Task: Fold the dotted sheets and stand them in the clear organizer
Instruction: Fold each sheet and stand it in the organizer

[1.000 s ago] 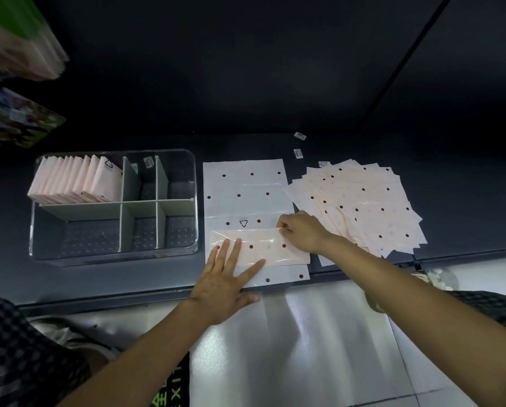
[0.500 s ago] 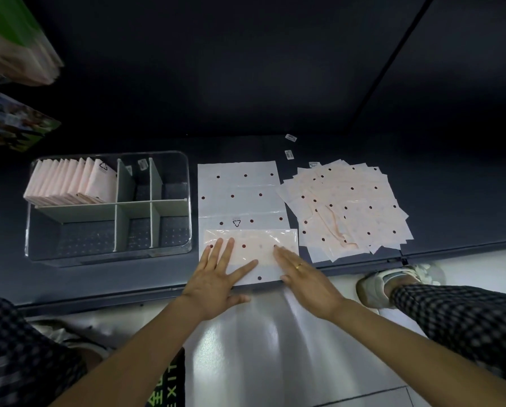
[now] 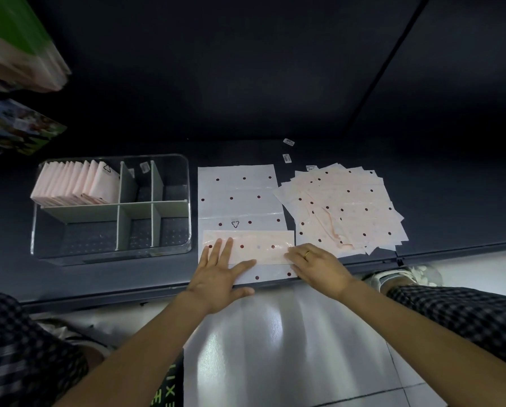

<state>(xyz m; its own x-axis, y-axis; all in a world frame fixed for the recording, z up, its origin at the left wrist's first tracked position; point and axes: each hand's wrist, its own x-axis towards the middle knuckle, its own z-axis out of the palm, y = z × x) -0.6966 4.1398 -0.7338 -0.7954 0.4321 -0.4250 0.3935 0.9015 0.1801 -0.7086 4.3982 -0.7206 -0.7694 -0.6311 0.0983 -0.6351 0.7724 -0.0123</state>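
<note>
A white dotted sheet (image 3: 240, 198) lies flat on the dark shelf, its near part folded up into a pinkish strip (image 3: 257, 245). My left hand (image 3: 221, 274) lies flat with spread fingers on the strip's left end. My right hand (image 3: 316, 264) presses the strip's right end with its fingers. A loose pile of dotted sheets (image 3: 343, 207) lies to the right. The clear organizer (image 3: 184, 183) stands at the left, with several folded sheets (image 3: 75, 186) standing in its back left compartment.
The shelf's front edge (image 3: 99, 298) runs just under my wrists, with a glossy floor below. Small labels (image 3: 287, 149) lie behind the sheets. Packages (image 3: 19, 54) sit on the upper left. A shoe (image 3: 404, 274) and checked trouser legs flank my arms.
My right hand left the strip's upper right corner, came down flat onto the strip's middle, then slid right to its right end. The left hand stayed pressing the left end.
</note>
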